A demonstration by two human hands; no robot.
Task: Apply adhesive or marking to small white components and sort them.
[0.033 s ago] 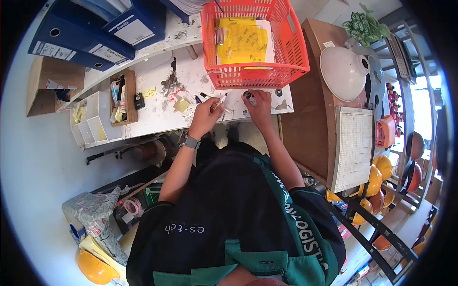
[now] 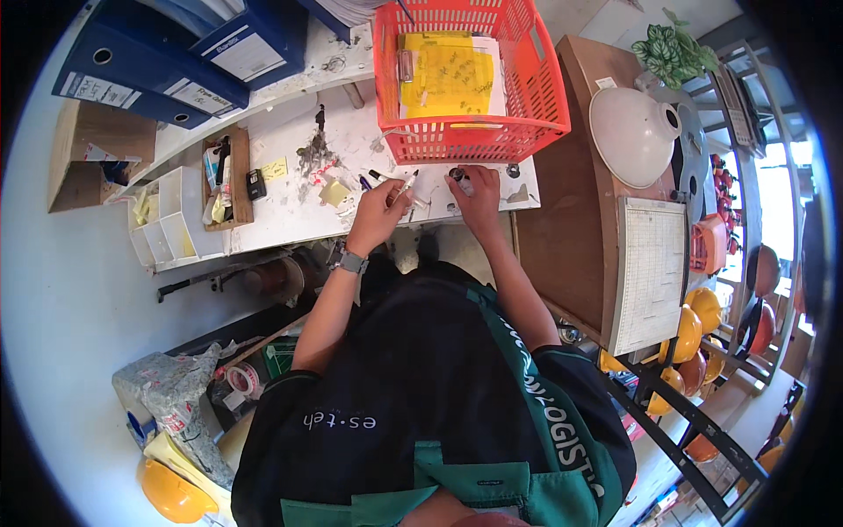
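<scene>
Over the white desk [image 2: 290, 220], my left hand [image 2: 378, 218] has its fingers closed around a slim white marker [image 2: 407, 184] whose dark tip points up and away. Beside it on the desk lie another white marker with a black end [image 2: 378, 176] and a purple-blue pen [image 2: 365, 184]. My right hand [image 2: 480, 195], near the desk's right end, pinches a small round thing [image 2: 458, 178], dark on top and pale or clear lower down. Its kind is too small to make out. A grey watch [image 2: 348, 259] is on my left wrist.
Just beyond my hands stands a red plastic basket [image 2: 474, 132] with yellow sheets and a clipboard. A wooden pen tray [image 2: 239, 180] and white compartment holder [image 2: 180, 220] sit left. Blue binders [image 2: 158, 75] fill the shelf; a brown cabinet [image 2: 562, 211] borders the right.
</scene>
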